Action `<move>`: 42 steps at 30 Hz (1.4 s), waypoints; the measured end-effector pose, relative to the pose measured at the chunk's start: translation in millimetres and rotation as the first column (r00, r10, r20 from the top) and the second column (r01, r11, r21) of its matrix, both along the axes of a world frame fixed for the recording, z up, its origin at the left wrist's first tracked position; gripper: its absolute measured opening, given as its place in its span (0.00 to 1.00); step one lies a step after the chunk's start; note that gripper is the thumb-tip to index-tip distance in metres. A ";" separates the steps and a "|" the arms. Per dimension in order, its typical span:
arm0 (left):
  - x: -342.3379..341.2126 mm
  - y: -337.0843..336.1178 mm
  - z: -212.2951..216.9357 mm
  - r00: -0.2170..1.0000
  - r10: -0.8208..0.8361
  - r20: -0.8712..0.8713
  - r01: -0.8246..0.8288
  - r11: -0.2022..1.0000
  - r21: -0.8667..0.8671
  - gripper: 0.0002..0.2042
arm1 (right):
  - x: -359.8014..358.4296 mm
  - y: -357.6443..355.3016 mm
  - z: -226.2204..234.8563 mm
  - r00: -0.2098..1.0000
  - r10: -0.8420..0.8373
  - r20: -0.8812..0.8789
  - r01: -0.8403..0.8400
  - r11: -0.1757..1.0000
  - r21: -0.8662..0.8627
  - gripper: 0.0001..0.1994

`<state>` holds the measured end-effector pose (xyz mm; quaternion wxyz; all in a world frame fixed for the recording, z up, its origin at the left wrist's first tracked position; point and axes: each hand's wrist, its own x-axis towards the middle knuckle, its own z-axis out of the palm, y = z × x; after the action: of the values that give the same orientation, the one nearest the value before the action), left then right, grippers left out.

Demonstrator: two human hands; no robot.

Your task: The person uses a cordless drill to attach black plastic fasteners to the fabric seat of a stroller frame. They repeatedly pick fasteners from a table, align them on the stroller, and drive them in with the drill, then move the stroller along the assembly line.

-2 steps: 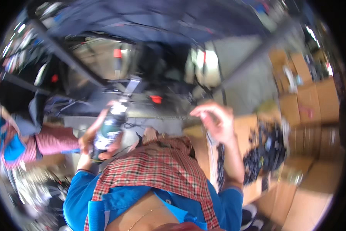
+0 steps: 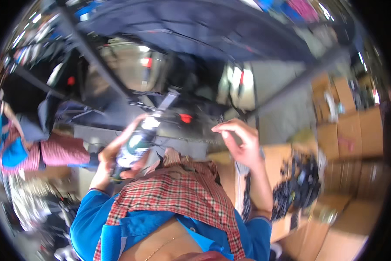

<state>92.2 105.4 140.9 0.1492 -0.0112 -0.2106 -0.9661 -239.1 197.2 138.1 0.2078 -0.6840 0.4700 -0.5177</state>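
My left hand [image 2: 110, 158] is wrapped round a dark green power tool with a silver front end, which looks like a power drill [image 2: 136, 148]. The tool tilts up and away, its front by a flat metal bar [image 2: 168, 101] on a dark frame. To the right, my right hand [image 2: 243, 141] hovers near the frame's near side, index finger and thumb drawn together. Whatever lies between those fingertips is too small and blurred to make out. A red piece [image 2: 186, 118] sits on the dark frame between the hands.
A dark frame bar [image 2: 93, 61] slopes down on the left, another [image 2: 299, 78] on the right. Dark fabric [image 2: 195, 32] spans the far side. Cardboard boxes [image 2: 358, 135] stack at right, beside a heap of black parts [image 2: 297, 182]. Another person in a checked apron [image 2: 63, 150] is at left.
The view has shifted, so the frame appears lower and further right. My right hand has come slightly closer to my left hand, which keeps its grip on the power drill.
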 end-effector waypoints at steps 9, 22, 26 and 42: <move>59.6 2.9 -14.1 0.981 0.165 -0.105 -0.159 0.986 0.059 0.63 | 119.8 -170.8 -17.2 0.976 -0.059 -0.209 0.062 0.998 0.008 0.15; 108.0 1.0 -34.7 0.975 0.183 -0.129 -0.159 0.971 0.179 0.58 | 184.5 -254.6 -24.3 0.709 -0.293 -0.641 0.319 0.944 -0.080 0.14; 114.4 -8.1 -30.3 0.983 0.160 -0.088 -0.144 0.975 0.168 0.59 | 181.0 -257.5 -36.8 0.827 -0.415 -0.380 0.424 0.903 -0.064 0.18; 61.3 -64.1 -13.0 0.905 0.407 0.128 -0.365 0.894 -0.258 0.54 | 197.8 -265.9 -29.9 0.702 -0.468 -0.536 0.635 0.753 0.174 0.16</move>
<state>153.5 41.3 127.9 0.3169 0.1004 -0.3307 -0.8833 -41.3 -68.7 108.2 0.0393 -0.5627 0.7740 -0.2876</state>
